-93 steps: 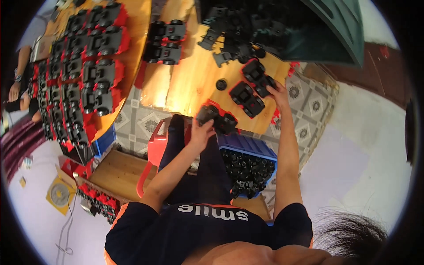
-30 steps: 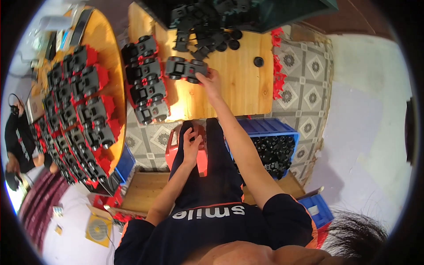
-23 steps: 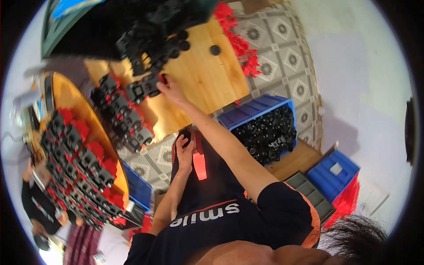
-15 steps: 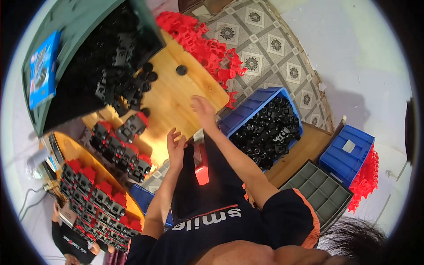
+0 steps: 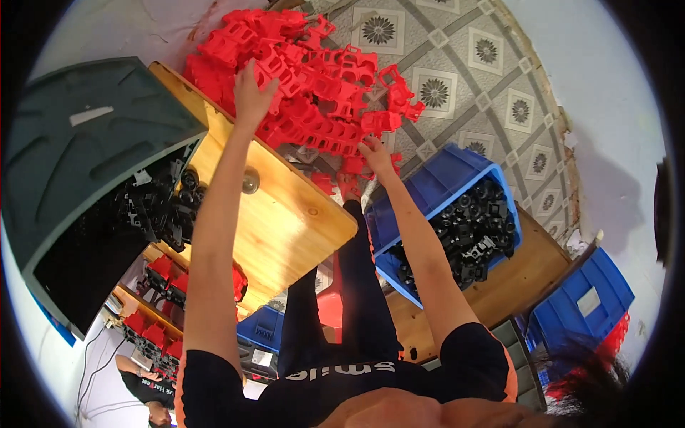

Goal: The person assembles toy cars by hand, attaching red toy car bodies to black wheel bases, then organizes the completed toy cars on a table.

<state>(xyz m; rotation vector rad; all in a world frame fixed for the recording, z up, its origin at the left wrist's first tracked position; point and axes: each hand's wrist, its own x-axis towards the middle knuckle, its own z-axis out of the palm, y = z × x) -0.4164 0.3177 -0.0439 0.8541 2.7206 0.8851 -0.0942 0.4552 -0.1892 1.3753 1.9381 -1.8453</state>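
One dk green bin (image 5: 93, 143) fills far L, tipped, w/ black plastic parts (image 5: 153, 207) at its mouth and spilling onto the desk (image 5: 285, 228), bare light wood, straight edges. Below: red-and-black assemblies (image 5: 151, 334) in rows, plus a co-worker (image 5: 146, 381) near the lower rim. Next, L hand (image 5: 255, 95), released, thumb and fingers spread, over the L side of the red frames (image 5: 314, 78). Round greyish disc (image 5: 250, 180) sits on the desk by the L forearm.

Frames lie heaped just past the desk's far edge, spread over the floor. All same bright red, looks like plastic; small, blocky, hollow, w/ rounded-rect. openings and short prongs. Most lie jumbled at odd angles, but a run nearest the desk sits side by side, approx. in line, openings the same way.

R hand (image 5: 377, 155) is at the lower R end of the heap, fingers bent by a frame; can't tell if it grips one, too small from here. Then grey patterned floor (image 5: 485, 50), a blue crate (image 5: 428, 178) full of black pieces (image 5: 464, 235), and far R a blue bin (image 5: 581, 299) w/ more red behind.
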